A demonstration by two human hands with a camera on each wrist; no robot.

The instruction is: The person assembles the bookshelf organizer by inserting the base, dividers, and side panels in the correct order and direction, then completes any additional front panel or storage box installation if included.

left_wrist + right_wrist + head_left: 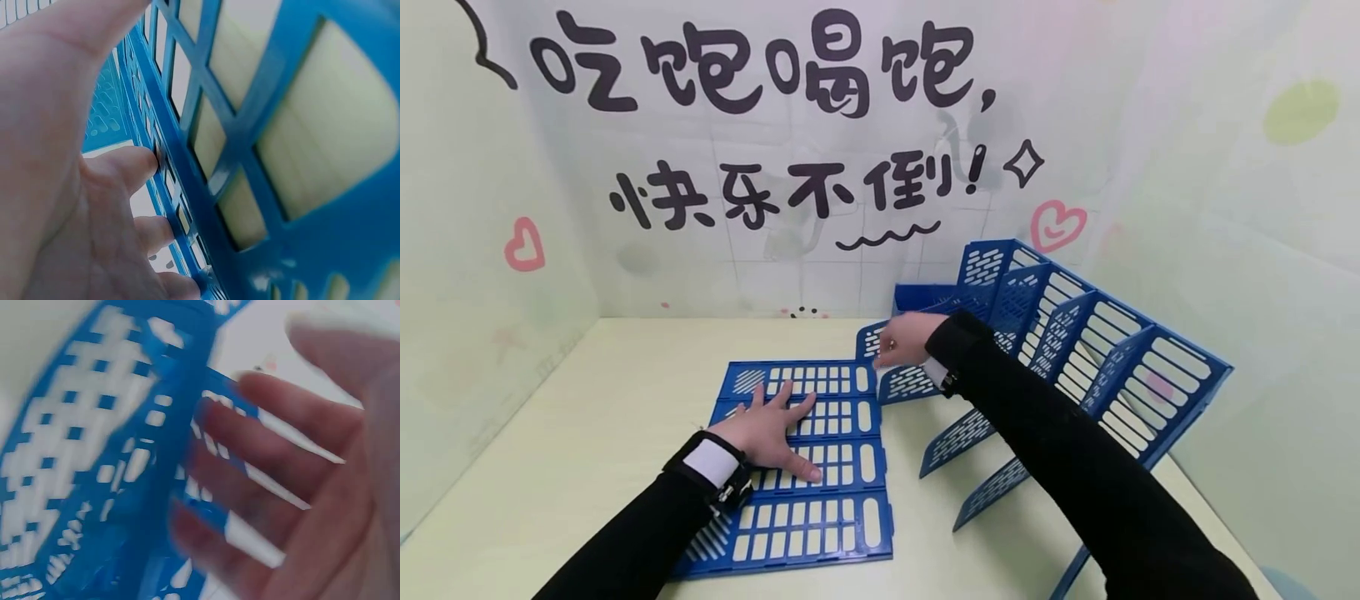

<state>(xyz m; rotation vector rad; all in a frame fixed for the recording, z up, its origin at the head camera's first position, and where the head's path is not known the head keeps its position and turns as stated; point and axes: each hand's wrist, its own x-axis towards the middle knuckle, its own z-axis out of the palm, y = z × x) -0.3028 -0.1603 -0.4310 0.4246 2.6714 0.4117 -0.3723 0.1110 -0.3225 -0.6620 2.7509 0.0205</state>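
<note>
A blue plastic lattice panel [850, 493] of several joined sections lies flat on the table. My left hand [767, 433] rests on it with fingers and thumb spread, and the left wrist view shows fingertips against the blue lattice [237, 134]. To the right stands a tilted blue file rack [1063, 333] with slotted dividers fanning out from its back. At its far left dividers is my right hand [913, 337], close beside the flat panel's back right corner. In the right wrist view its fingers are loosely bent beside a slotted divider [165, 487], pinching nothing.
Behind the right hand, a blue box-like piece [925, 296] stands near the back wall. The pale table [587, 433] meets a printed cloth [820, 275] at the back. Lower dividers [992, 496] of the rack jut toward the flat panel, and the right forearm crosses over the rack.
</note>
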